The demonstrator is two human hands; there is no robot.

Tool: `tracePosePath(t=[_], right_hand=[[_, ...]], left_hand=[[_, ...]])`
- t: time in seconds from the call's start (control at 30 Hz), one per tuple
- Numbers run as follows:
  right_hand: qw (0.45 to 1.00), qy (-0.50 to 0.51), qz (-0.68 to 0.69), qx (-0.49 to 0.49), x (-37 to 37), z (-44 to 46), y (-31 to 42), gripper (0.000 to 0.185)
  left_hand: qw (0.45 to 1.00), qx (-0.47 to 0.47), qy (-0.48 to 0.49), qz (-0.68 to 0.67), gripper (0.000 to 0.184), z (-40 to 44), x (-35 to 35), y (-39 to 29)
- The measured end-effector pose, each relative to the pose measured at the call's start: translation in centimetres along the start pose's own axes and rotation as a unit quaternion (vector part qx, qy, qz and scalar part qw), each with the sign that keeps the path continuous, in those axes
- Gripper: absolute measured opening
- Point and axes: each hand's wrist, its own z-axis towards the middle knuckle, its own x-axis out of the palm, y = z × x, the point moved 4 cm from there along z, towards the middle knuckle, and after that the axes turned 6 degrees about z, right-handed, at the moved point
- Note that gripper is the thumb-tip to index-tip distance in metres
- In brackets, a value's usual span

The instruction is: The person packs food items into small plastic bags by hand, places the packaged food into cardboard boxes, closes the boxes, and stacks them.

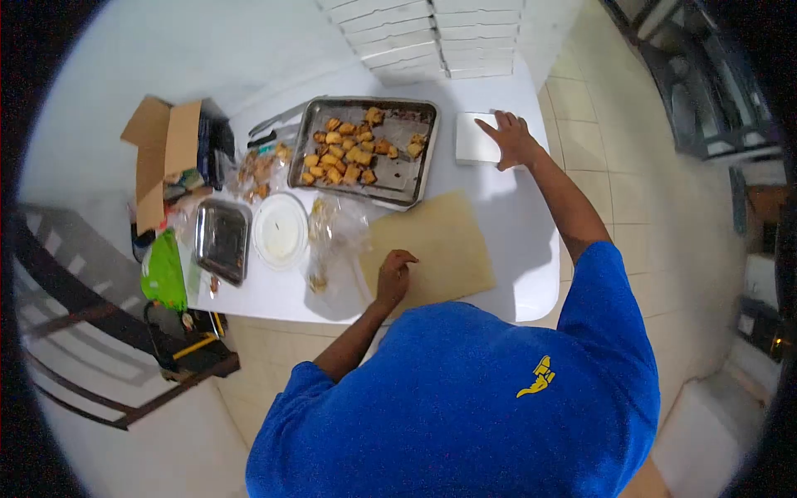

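Note:
My right hand (512, 141) rests on the right part of a flat white box (475, 139), fingers spread over it. My left hand (395, 274) is over the left part of a beige cutting board (440, 245), its fingers curled; whether anything is inside them is too small to tell. Behind the board lies a metal tray (404, 178) with several browned bread-like pieces (336, 153) on it. A clear plastic bag (336, 228) lies just left of the board.
White plate (281, 231), empty-looking metal pan (222, 241), bagged food (256, 174), dark-handled knife (262, 139) and open cardboard box (183, 141) stand left. A green bag (163, 272) hangs at the left edge. Stacked white boxes (432, 37) rise behind the table (523, 249).

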Motion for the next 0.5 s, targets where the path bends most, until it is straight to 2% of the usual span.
tracePosePath(t=[0.07,0.1,0.17,0.27,0.37,0.5], right_hand=[[0.996,0.05,0.053,0.047,0.4,-0.6,1.1,0.117],[0.991,0.07,0.096,0.062,0.5,-1.2,1.5,0.116],[0.976,0.106,0.167,0.086,0.2,-3.0,2.7,0.114],[0.957,0.119,0.26,0.045,2.8,-4.9,3.9,0.115],[0.932,0.124,0.34,0.029,3.2,-8.3,7.5,0.11],[0.906,0.152,0.395,0.003,3.5,-11.4,13.1,0.109]], left_hand=[[0.987,-0.144,0.014,-0.074,0.016,-1.1,-0.2,1.5],[0.958,-0.223,0.014,-0.179,0.016,-1.4,0.5,2.2],[0.85,-0.361,0.018,-0.383,0.02,-1.6,3.1,3.5],[0.811,-0.296,0.117,-0.491,0.036,-0.2,6.3,1.6],[0.815,-0.217,0.166,-0.512,0.046,0.8,7.9,-1.1],[0.776,-0.207,0.132,-0.581,0.053,1.0,9.0,-1.3]])
